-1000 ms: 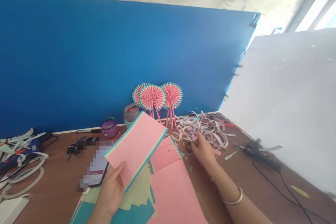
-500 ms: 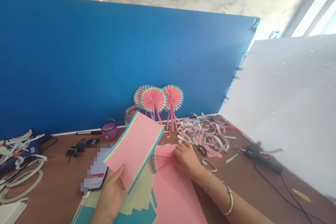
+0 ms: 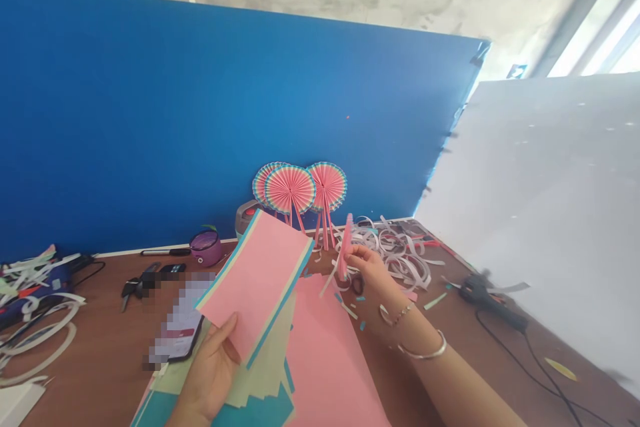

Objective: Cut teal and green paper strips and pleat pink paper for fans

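Note:
In my left hand [image 3: 213, 363] is a flat pink paper sheet [image 3: 260, 280] with cream and blue stripes along two edges, gripped by its lower corner and tilted. My right hand [image 3: 369, 268] pinches a pleated pink paper piece [image 3: 345, 247], seen nearly edge-on above the table. Beneath lies a large pink sheet [image 3: 330, 353]. Partly under my left hand are cream papers [image 3: 267, 347] and blue paper [image 3: 257, 410]. Three round pleated paper fans [image 3: 291, 190] in pink, cream and blue stand on pink legs against the blue panel.
Curled paper strips [image 3: 400, 257] heap behind my right hand, with scissors [image 3: 357, 285] beside it. A phone [image 3: 180, 327], keys [image 3: 129, 290] and a purple cup [image 3: 206, 248] are on the left. A black device [image 3: 495, 300] with a cable lies right. Small scraps dot the table.
My right hand has lifted the pleated paper off the large pink sheet and turned it edge-on. Scissors and blue scraps now show more. My left hand keeps its sheet nearly still.

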